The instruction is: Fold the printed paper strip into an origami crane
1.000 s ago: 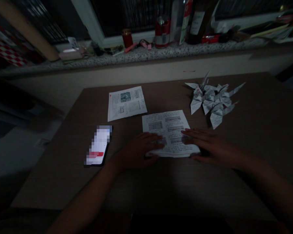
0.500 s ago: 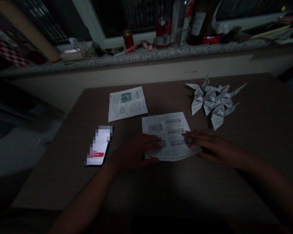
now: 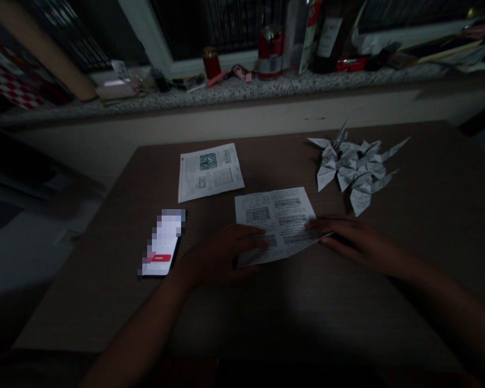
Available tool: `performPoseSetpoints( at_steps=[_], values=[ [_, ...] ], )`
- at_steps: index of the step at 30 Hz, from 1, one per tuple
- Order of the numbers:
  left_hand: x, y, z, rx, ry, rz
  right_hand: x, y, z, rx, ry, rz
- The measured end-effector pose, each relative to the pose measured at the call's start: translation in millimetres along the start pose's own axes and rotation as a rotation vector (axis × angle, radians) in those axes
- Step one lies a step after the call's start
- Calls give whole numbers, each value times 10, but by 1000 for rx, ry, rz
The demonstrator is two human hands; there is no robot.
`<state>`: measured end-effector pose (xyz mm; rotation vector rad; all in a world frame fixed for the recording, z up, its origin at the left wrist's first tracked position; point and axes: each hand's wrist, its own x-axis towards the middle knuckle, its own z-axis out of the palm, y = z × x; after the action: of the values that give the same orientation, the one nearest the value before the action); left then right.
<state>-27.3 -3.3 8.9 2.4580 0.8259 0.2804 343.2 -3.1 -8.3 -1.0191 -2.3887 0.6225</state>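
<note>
A printed paper sheet (image 3: 291,218) lies in front of me on the table, its near edge tilted up. My left hand (image 3: 226,253) holds the near left part, fingers over the print and thumb under the edge. At the right side, my right hand (image 3: 351,237) grips the near right corner between fingers and thumb. Behind and to the left, a second printed sheet (image 3: 212,172) rests flat. Several folded paper cranes (image 3: 361,167) sit close together at the back right.
A phone (image 3: 161,245) with a lit, partly blurred screen lies left of my left hand on the brown wooden table (image 3: 117,215). Beyond it runs a stone windowsill (image 3: 210,91) crowded with a red can (image 3: 270,54), a dark bottle (image 3: 327,40) and a small jar (image 3: 211,63).
The sheet's near right edge has risen and tilted up, with my right thumb now beneath the corner. My left hand stays nearly in place.
</note>
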Motion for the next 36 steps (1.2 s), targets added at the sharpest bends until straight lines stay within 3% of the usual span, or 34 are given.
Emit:
performPoseSetpoints(
  at_steps=[8, 18, 23, 28, 36],
  values=[
    [36, 32, -9, -105, 39, -71, 57, -113, 18, 40, 106, 225],
    [175, 11, 56, -145, 267, -377, 207, -66, 186, 21, 293, 410],
    [234, -63, 96, -56, 356, -369, 235, -29, 206, 9, 292, 415],
    [261, -131, 133, 91, 233, -275, 241, -12, 225, -71, 281, 343],
    [227, -51, 115, 288, 192, -225, 231, 66, 276, -212, 285, 220]
  ],
)
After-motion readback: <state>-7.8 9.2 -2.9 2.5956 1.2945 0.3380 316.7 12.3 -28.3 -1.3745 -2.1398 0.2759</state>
